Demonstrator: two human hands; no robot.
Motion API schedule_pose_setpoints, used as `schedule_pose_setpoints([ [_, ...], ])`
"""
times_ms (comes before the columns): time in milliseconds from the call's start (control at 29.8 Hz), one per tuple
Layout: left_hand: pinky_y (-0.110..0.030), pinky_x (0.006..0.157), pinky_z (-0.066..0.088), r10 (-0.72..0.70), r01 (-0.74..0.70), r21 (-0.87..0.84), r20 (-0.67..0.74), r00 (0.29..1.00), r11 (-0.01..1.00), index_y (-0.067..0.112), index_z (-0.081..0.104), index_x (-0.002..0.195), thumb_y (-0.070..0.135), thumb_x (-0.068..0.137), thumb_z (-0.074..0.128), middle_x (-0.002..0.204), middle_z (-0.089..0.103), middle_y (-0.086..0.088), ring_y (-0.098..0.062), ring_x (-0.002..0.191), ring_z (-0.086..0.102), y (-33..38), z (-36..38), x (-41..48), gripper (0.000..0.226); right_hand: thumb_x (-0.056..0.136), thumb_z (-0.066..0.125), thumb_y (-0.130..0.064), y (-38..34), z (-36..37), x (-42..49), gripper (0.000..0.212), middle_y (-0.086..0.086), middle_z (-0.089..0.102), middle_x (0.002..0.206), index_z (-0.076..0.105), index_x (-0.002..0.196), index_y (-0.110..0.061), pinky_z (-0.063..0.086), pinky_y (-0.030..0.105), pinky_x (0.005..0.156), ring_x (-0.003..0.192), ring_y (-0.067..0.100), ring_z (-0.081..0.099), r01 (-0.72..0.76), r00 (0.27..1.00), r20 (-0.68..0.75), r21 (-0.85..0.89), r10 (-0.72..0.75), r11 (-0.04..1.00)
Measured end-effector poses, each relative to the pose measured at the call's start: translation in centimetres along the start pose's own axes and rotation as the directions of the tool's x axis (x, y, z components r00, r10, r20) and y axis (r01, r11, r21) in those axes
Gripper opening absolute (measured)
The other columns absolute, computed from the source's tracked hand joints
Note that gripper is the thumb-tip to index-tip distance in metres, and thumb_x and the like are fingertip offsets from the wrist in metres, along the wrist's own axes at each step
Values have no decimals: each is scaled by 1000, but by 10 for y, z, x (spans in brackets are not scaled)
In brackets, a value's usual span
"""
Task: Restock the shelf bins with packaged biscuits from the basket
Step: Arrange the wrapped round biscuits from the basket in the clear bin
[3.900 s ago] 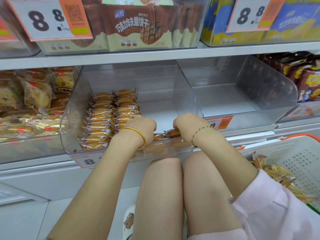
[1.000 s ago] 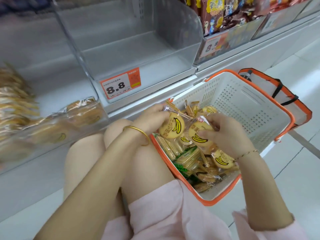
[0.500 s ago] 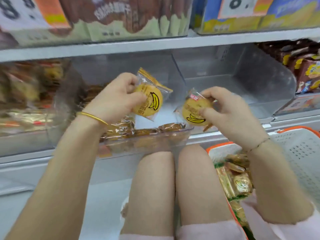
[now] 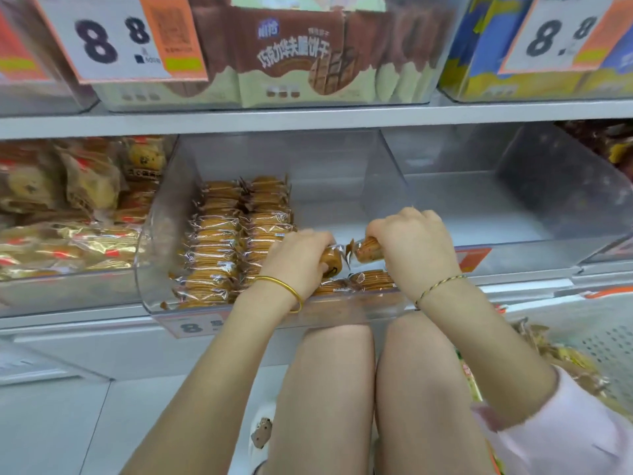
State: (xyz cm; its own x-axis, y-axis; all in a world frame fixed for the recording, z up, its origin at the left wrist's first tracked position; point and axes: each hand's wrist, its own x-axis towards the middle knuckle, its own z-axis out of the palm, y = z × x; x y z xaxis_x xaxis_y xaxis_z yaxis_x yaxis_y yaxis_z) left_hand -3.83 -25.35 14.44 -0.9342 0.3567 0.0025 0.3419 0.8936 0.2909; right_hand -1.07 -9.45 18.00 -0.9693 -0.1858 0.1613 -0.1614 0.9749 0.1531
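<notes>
A clear plastic shelf bin (image 4: 161, 234) holds two rows of packaged round biscuits (image 4: 219, 241) standing on edge. My left hand (image 4: 298, 257) grips one biscuit pack (image 4: 331, 261) low inside the bin, near its front wall. My right hand (image 4: 416, 245) grips another biscuit pack (image 4: 367, 250) just to the right of it. The two packs almost touch at their wrapper ends. Two more packs (image 4: 371, 280) lie below them along the bin's front. The white basket (image 4: 603, 337) with an orange rim sits at the lower right, with several packs in it.
To the right is an empty clear bin (image 4: 534, 200). The bin on the left (image 4: 68, 207) is full of gold-wrapped cakes. The shelf above (image 4: 308, 116) carries chocolate wafer bags and price tags. My knees are directly below the bin front.
I picked two banana biscuit packs from the basket, lifted them to the shelf, and have now lowered both hands into the bin near its front.
</notes>
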Motion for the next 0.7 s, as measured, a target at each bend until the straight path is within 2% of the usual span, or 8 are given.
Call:
schedule_pose_setpoints([
  [134,-39,92,34,-11,8,140,18,1000,990,27,51,121,16,92,54,119,59,-3,-29,116,42,-1,5,3,31,79,51,4,-5,-4,4,32,4,64,98,58,102,-17,25,30,74,101,28,52,-18,998,67,-25,20,1000],
  [235,-40,95,31,-17,10,181,34,999,983,29,50,124,12,92,53,117,60,-3,-28,118,42,0,5,6,36,82,49,3,-11,-2,4,30,6,64,101,59,102,-16,30,29,71,100,28,56,-14,986,168,-33,19,999],
  [436,-37,93,27,-27,-14,199,205,978,980,32,42,135,-1,92,39,118,58,-3,-24,120,40,1,4,3,55,84,42,8,-12,14,9,37,9,60,111,56,111,-12,38,32,69,105,28,57,26,939,344,0,-24,1000],
  [570,-37,94,26,-44,-12,221,251,967,975,26,42,134,-5,85,37,115,58,-5,-25,118,39,8,0,-1,58,85,40,7,-13,13,11,37,10,58,114,52,115,-11,37,33,71,107,29,55,34,929,368,19,-38,999],
  [704,-36,94,26,-65,26,193,201,977,981,20,46,129,-6,82,36,114,57,-6,-26,118,38,10,1,-4,54,87,42,4,-15,8,8,38,13,56,116,47,122,-11,39,34,79,111,31,52,-23,938,346,39,8,999],
])
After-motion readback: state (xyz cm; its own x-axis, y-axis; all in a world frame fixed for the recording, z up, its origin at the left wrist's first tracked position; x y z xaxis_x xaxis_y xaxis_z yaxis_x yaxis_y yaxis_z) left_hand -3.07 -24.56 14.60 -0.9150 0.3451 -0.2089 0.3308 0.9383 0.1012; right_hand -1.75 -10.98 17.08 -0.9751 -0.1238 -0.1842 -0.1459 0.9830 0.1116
